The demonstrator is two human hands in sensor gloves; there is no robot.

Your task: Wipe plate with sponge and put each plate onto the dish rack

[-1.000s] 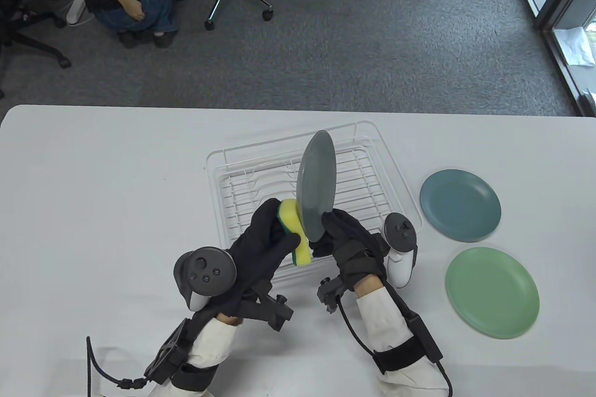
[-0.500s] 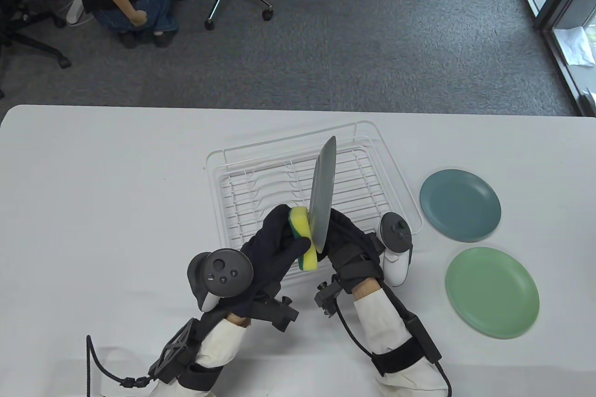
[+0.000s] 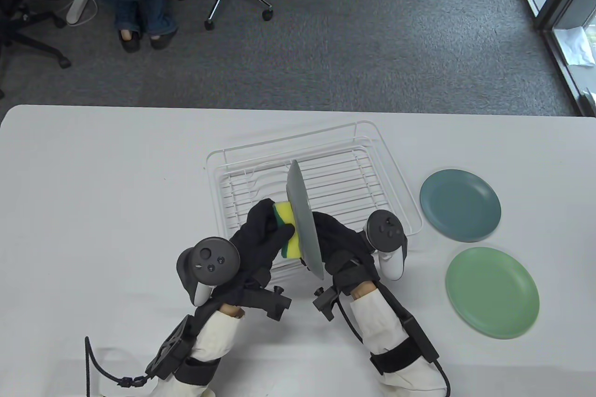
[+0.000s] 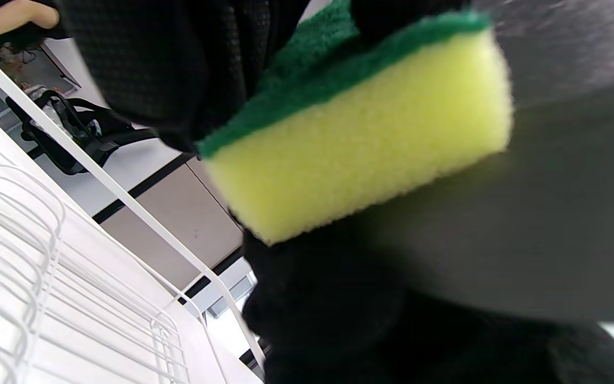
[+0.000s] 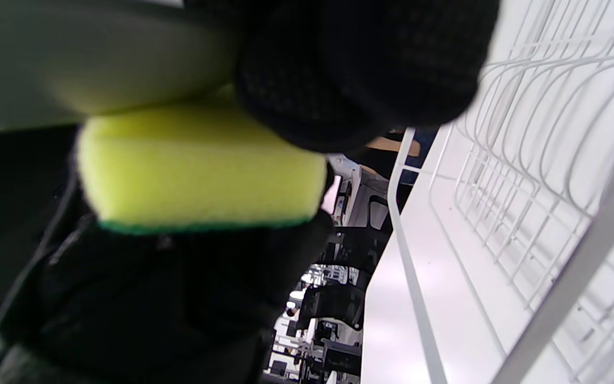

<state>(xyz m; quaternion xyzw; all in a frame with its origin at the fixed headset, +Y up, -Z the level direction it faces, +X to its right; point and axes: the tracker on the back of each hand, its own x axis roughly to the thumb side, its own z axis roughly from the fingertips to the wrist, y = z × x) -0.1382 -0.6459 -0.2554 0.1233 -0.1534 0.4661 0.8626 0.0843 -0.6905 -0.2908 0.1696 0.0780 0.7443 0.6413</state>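
- I have the grey plate (image 3: 302, 218) on edge in my right hand (image 3: 337, 238), above the near edge of the dish rack (image 3: 400, 169). Fingers are curled behind it and clamped on its lower rim. Held upright like this, one face is open to the sponge while the hand backs the other against the push.
- My left hand (image 3: 260, 234) grips the sponge (image 3: 286, 229), fingers wrapped over the green scouring side, thumb under. The yellow foam is flat against the left face of the plate; the left wrist view shows foam (image 4: 360, 133) meeting the dark plate surface with no gap that I can see.
- Judgement: wiping step is in progress; this plate is not yet racked. Working directly over the rack should keep the transfer short once I am satisfied with the wipe.
- The rack sits mid-table toward the far edge and holds no plates. Its wire slots (image 5: 525, 133) show in the right wrist view.
- Two plates wait flat near the right edge of the table, right of the rack: a blue plate (image 3: 460, 205) farther, a green plate (image 3: 492, 292) nearer, apart from each other.
- Risk, as I judge it: pressing on one face could pivot the plate in a rim-only grip, so the counter-pressure matters.
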